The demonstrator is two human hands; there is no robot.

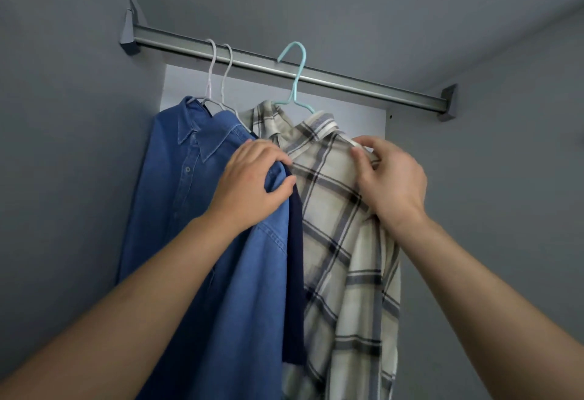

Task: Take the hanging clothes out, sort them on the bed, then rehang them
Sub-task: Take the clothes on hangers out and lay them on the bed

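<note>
Nearest the camera, two bare forearms reach up into the wardrobe. The left hand has its fingers curled round the right shoulder edge of the denim shirt, thumb pressed against the fabric fold. The right hand pinches the plaid shirt at its shoulder, just under the collar, with thumb and fingertips closed on the cloth. The hands are apart, each on its own garment.

Between the two shirts hangs a narrow strip of navy cloth; what garment it belongs to cannot be told.

Both shirts are soft and will sag and fold wherever they are held. The denim looks thicker and likely heavier, so it should keep its shape better. The plaid looks thin and light, and it sits crooked on its hanger, so it may well slide off if pulled by the cloth.

Further up, the teal hanger carries the plaid, and two white hangers stand close together left of it, one at least holding the denim. These hooks are the stiff parts and, in my judgement, the better hold: lift at the hook or neck, with the other hand steadying the shoulder.

Farthest, the grey rail runs between two brackets, with all three hooks over it. No clothes are off the rail yet.
</note>
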